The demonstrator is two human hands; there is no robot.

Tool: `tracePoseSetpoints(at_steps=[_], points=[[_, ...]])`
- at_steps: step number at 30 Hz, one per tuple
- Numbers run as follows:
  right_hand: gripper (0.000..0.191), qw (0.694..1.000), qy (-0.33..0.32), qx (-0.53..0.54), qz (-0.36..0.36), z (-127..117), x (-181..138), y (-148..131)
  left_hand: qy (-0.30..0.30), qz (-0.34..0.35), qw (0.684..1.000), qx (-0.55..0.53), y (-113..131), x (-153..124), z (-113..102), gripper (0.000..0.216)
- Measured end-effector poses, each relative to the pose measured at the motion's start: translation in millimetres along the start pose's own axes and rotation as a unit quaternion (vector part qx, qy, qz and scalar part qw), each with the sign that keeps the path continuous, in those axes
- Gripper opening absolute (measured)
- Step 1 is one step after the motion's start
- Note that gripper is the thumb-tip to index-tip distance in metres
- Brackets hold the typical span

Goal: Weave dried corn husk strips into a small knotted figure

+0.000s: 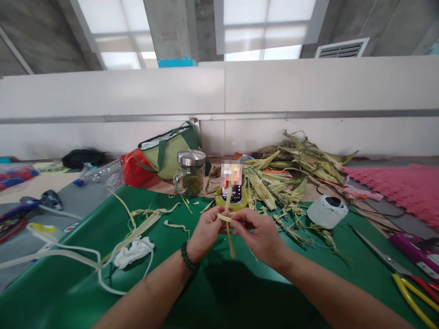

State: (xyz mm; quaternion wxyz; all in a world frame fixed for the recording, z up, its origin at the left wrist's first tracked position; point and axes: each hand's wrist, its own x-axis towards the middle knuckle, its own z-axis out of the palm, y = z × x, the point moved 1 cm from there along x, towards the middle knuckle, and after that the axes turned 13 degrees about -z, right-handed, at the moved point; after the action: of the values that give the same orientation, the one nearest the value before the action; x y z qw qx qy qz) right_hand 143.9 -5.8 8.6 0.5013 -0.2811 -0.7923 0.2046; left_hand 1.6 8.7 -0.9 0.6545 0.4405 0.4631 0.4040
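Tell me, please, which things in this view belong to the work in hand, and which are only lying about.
Belonging to the work:
pale husk strips, held by the left hand and right hand
loose corn husks beyond the hands
scissors, probably

Seemingly just lying about:
lidded glass mug
green tote bag
fringed pink cloth

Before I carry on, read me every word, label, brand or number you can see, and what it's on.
No text is legible.
Phone: small screen text, unreadable; upper part pixelated.
Concrete pillar: faint reddish marks, too blurred to read.
Purple tool: pale label patches, no wording distinguishable.
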Motion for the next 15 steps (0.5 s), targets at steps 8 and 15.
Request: tracePoseSetpoints(at_steps=[8,15], points=[[0.023,0.994,0.002,0.042,0.096,-1,5,12,0.027,0.007,0.999,0.017,1,-1,-6,0.037],[0.021,0.998,0.010,0.001,0.069,0,3,16,-0.046,0.020,0.999,0.019,7,-7,-5,0.042]])
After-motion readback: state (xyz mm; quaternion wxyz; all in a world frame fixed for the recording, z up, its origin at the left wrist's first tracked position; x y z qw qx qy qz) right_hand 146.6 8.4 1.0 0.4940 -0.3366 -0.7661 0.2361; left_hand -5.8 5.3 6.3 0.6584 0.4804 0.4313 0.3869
